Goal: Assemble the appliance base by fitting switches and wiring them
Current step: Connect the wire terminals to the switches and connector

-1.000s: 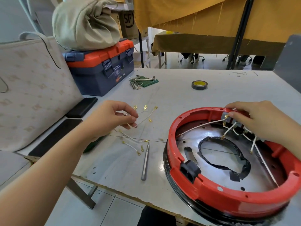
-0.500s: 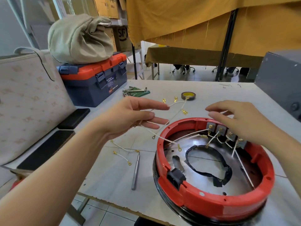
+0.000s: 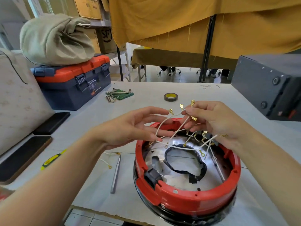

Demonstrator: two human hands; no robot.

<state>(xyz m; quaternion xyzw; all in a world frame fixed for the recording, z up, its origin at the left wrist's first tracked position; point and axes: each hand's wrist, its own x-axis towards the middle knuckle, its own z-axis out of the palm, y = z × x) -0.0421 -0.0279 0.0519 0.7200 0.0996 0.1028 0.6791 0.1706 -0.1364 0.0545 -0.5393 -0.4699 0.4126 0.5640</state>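
Observation:
The red ring-shaped appliance base (image 3: 187,201) lies on the table in front of me, its shiny metal floor and a black gasket showing inside. A bundle of white wires (image 3: 176,129) with gold terminals hangs over its far rim. My left hand (image 3: 130,128) grips the wires' lower ends between its fingers. My right hand (image 3: 218,121) pinches the wires just below the upper terminals. The switches (image 3: 199,137) on the far inner wall are mostly hidden behind my right hand. A black socket (image 3: 152,176) sits in the near left rim.
Two loose wires (image 3: 107,162) and a grey metal rod (image 3: 115,173) lie left of the base, with a yellow-handled tool (image 3: 52,160) further left. Behind are a tape roll (image 3: 170,96), hex keys (image 3: 118,94), a toolbox (image 3: 73,80) and a grey box (image 3: 268,85). Two phones (image 3: 21,157) lie at the left.
My left hand lifted the wires off the table and carried them right, over the base. My right hand left the switches and took hold of the wires' upper ends.

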